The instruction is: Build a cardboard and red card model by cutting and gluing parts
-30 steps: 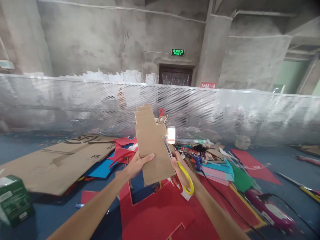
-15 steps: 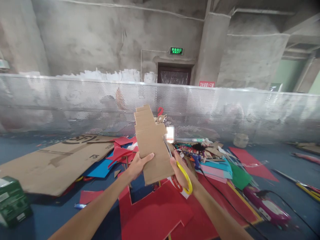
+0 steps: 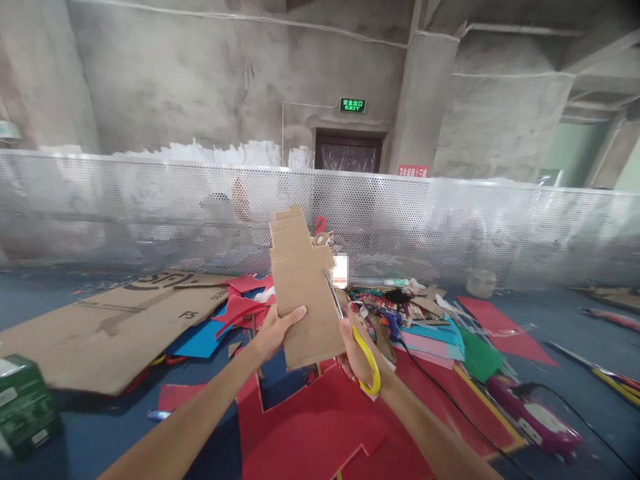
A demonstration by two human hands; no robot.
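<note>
Beneath everything we see the floor (image 3: 100,427), with a printed panel (image 3: 115,333) on our left and a red sheet (image 3: 310,433) before us. Above that sheet, held up off it, is the cardboard (image 3: 307,287), its long axis running away from us and its notched far end leaning slightly left. Our left hand (image 3: 275,333) has it by the lower left edge, thumb flat on the face and the other fingers hidden behind, so it is pinched there. Our right hand (image 3: 357,353) is the nearer one to the right edge, just beside it, its fingers wrapped round the handles of the scissors (image 3: 372,360); how far those handles stand apart we cannot tell. From that grip the cardboard lies forward and to the left. Smallest, and what matters most, are the blades (image 3: 334,293): they point away from us along the right edge, nearly parallel to the long axis, tips near the notch. Whether they bite into the edge we cannot tell.
</note>
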